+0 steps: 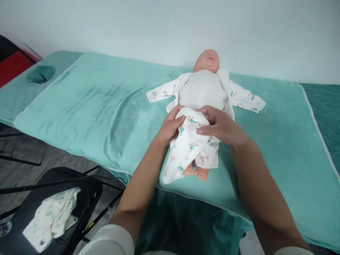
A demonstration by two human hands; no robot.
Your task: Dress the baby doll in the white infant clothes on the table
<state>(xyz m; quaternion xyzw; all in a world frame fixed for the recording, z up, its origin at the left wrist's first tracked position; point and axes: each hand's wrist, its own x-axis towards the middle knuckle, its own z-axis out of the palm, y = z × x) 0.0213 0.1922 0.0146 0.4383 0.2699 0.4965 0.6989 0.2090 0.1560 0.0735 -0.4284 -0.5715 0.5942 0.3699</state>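
Observation:
A baby doll (203,88) lies on its back on a green cover, head toward the wall and bare feet toward me. An open white baby jacket (243,97) with a small print lies around its torso, sleeves spread to both sides. White printed baby pants (190,141) lie bunched over its legs, with one loose part draped to the left. My left hand (172,124) pinches their upper edge on the left between thumb and fingers. My right hand (219,124) is closed on the cloth at the right; its fingertips are partly hidden.
The green cover (79,95) lies on a massage table with a face hole (41,73) at its far left. A black chair (87,198) at lower left carries crumpled printed cloth (57,212) and a white flat item (37,235). A pale wall (132,32) runs behind the table.

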